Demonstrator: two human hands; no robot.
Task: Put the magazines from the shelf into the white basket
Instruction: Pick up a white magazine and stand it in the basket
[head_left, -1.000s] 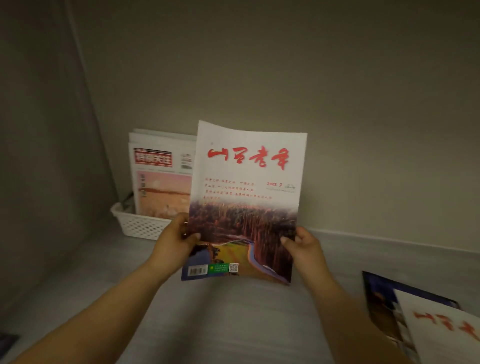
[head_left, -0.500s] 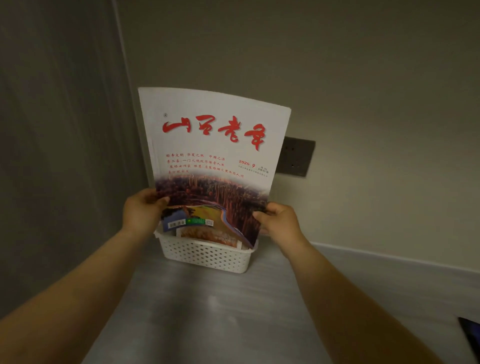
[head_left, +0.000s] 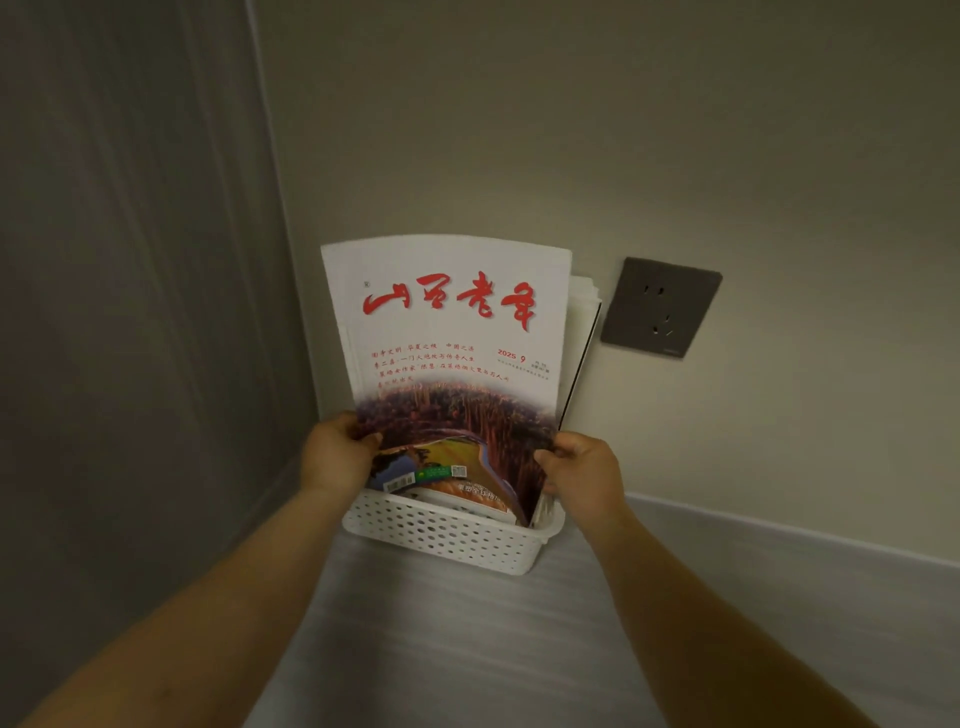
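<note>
Reaching forward over the grey shelf (head_left: 467, 649), two bare forearms end in the hands. The left hand (head_left: 337, 457) pinches the magazine (head_left: 452, 338) at its lower left edge with the thumb on the cover, and the right hand (head_left: 584, 473) grips the lower right edge. The magazine stands upright, its lower edge dipping into the white basket (head_left: 441, 535), in front of other magazines (head_left: 579, 332) standing there. A dark wall socket (head_left: 660, 306) sits beyond, to the right.

The plain beige back wall (head_left: 649, 130) carries a dark grey socket plate (head_left: 661, 307). A grey side panel (head_left: 130, 260) joins it at the left corner. The shelf (head_left: 467, 649) is pale grey. Lighting is dim.
</note>
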